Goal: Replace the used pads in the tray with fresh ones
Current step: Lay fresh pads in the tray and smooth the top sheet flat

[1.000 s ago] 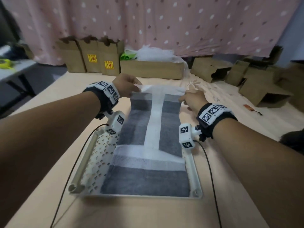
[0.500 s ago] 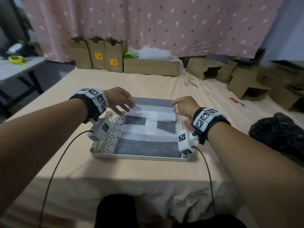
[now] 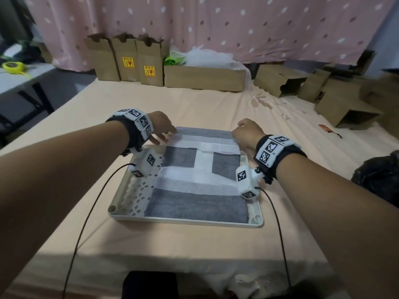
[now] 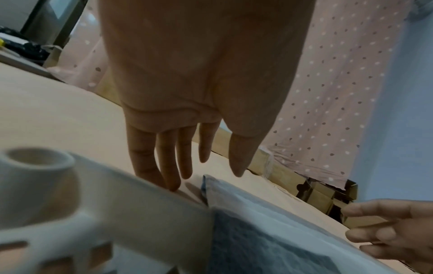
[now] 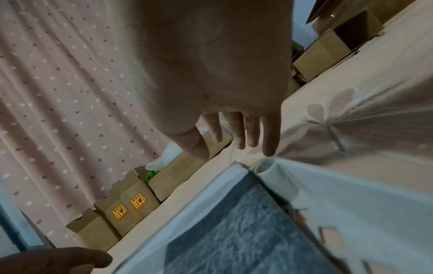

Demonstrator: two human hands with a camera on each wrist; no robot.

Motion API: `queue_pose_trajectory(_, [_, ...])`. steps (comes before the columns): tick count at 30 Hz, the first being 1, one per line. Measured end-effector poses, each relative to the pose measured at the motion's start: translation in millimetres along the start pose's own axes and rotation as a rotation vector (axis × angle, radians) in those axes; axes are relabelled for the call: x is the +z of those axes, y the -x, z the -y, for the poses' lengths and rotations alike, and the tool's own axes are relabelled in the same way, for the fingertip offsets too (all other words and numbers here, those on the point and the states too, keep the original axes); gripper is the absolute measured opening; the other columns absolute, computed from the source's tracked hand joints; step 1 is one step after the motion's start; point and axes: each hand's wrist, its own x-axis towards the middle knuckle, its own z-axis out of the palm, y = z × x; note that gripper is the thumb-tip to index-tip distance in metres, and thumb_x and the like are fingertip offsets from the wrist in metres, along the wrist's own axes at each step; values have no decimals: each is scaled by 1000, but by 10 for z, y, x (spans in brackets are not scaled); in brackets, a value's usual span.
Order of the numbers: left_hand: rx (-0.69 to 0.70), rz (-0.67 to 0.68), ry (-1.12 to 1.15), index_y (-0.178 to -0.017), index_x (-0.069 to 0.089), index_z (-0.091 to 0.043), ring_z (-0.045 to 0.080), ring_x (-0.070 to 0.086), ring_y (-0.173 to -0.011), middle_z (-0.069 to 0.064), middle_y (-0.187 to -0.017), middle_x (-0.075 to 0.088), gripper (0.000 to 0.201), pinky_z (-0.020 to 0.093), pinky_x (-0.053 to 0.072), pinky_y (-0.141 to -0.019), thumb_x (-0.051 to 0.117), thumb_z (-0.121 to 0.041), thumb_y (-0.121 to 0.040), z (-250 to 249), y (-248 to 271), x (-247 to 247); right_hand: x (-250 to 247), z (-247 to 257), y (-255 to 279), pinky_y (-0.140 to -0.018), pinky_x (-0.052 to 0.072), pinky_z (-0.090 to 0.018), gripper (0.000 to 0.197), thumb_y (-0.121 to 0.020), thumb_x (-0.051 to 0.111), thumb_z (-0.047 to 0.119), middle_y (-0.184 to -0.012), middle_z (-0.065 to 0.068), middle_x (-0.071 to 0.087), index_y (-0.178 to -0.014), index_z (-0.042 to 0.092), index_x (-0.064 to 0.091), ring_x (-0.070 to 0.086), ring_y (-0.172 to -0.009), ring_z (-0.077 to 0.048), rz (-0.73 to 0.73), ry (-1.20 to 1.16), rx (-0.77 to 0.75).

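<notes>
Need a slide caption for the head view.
Both hands, left hand and right hand, spread a grey-and-white pad across the tray.

One tray, two hands

Pink dotted curtain behind cardboard boxes.

Bare bed sheet beyond tray, open on both sides; cardboard boxes wall the far edge, black bag crowds right
</notes>
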Motion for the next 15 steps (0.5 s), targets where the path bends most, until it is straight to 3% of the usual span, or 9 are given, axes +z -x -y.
queue_pose_trajectory(2, [-25,30,5,-107,64,-4,26,66,-86,11,-103,69,31,38,60,-64,78,-23,-88,-36,-132,51,11,0,-150,-94,54,-43,44,-83,56,12,-122,-12,58,-127,8,52,59,-107,-31,43,35,15])
queue_pose_trajectory(5, [-48,57,-12,-94,66,-4,24,68,-81,11,-95,71,31,30,57,-49,83,-28,-82,-107,-328,96,34,-24,-370,-93,55,-51,37,-75,61,11,-107,-17,62,-111,4,56,64,-102,-37,81,79,23])
queue_pose_trajectory(7, [-42,58,-45,-91,67,-5,25,69,-79,12,-94,72,32,28,57,-49,84,-29,-80,-140,-442,101,43,-28,-460,-82,56,-43,14,-80,63,10,-89,-12,60,-91,7,56,62,-91,-34,129,112,25])
queue_pose_trajectory(9, [-48,71,-79,-95,68,-5,28,71,-85,14,-98,72,37,33,61,-60,86,-31,-77,-154,-541,101,36,-25,-539,-66,48,-32,19,-84,64,10,-73,-4,51,-72,15,50,54,-82,-25,192,183,5])
queue_pose_trajectory(11, [-54,81,-59,-94,66,-4,30,71,-87,14,-101,71,36,38,61,-73,87,-29,-77,-149,-630,118,21,-21,-619,-65,49,-27,17,-88,64,12,-77,0,55,-75,19,55,54,-79,-22,235,244,-23])
queue_pose_trajectory(12, [-53,82,-45,-93,65,-4,30,70,-87,14,-101,70,35,39,61,-77,86,-28,-78,-149,-652,133,17,-11,-631,-73,54,-28,6,-87,66,13,-83,-3,60,-83,14,61,57,-79,-22,254,248,-26])
queue_pose_trajectory(14, [-52,82,-57,-93,64,-5,28,68,-88,13,-102,68,37,39,61,-80,86,-29,-78,-149,-668,147,22,-11,-679,-88,56,-44,25,-81,70,13,-94,-14,66,-102,-1,67,62,-84,-28,256,262,-14])
queue_pose_trajectory(15, [-51,91,-78,-94,64,-5,27,68,-88,13,-102,67,39,38,61,-80,87,-31,-77,-158,-648,150,36,3,-665,-91,55,-47,32,-80,71,12,-98,-17,67,-108,-4,66,63,-87,-31,246,287,-11])
